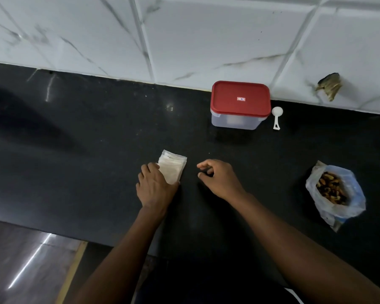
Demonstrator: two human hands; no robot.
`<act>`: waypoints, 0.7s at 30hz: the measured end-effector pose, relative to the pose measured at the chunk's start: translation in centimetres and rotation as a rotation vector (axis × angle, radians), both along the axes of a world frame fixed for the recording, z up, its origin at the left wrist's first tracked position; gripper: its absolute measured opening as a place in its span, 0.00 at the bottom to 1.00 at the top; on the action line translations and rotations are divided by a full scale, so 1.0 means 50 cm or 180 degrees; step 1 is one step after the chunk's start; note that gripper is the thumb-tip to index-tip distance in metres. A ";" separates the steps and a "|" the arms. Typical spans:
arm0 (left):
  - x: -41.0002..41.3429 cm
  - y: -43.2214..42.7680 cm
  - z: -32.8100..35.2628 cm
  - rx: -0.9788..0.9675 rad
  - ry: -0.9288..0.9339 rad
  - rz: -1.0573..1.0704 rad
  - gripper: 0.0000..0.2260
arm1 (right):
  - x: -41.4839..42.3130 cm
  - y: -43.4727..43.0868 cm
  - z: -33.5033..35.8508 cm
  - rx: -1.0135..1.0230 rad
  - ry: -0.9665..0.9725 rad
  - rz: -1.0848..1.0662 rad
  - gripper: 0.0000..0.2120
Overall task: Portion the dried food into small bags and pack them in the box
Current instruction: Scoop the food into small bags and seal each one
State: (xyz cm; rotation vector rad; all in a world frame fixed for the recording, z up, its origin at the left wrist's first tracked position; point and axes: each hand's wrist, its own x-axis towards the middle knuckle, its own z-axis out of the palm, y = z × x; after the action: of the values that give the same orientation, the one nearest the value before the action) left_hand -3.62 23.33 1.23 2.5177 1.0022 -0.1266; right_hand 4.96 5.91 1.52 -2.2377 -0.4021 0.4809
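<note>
Stack of small bags [173,168] lies mid-counter [97,139]; I log left hand [155,187] pressing flat on its near edge, right hand [217,177] just beside, loosely curled, holding nothing. Lidded box [239,106] and 1 scoop [276,117] at back; dried-food bag [333,194] well right.

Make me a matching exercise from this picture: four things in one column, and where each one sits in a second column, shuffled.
Things
1. box with red lid
2. white scoop
3. stack of small bags
4. open bag of dried food

Places
a. partly under the left hand
b. at the back of the counter, lid on
c. far right, mouth open
d. lying just right of the box

Pairs: 1-b, 2-d, 3-a, 4-c
</note>
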 end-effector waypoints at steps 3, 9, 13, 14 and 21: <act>0.000 -0.002 -0.003 -0.0103 -0.0046 -0.0004 0.36 | 0.001 -0.003 -0.001 -0.0015 0.0012 -0.0028 0.12; -0.001 -0.007 0.001 -0.0247 -0.0233 0.0032 0.35 | 0.003 -0.007 -0.002 -0.0036 0.0067 -0.0038 0.12; -0.002 -0.010 0.007 -0.0235 -0.0247 0.0028 0.35 | 0.000 0.001 0.001 -0.0007 0.0094 -0.0011 0.12; -0.003 -0.010 0.007 -0.0229 -0.0239 0.0013 0.35 | -0.001 0.004 0.002 0.0005 0.0113 -0.0008 0.12; -0.014 -0.010 0.010 -0.0193 -0.0373 -0.0011 0.28 | -0.005 0.031 0.005 0.0028 0.0117 0.0073 0.11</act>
State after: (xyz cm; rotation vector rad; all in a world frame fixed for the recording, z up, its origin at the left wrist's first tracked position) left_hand -4.34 22.82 1.71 2.4414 0.9336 -0.0102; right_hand 4.69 7.48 1.79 -2.2144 -0.4103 0.5305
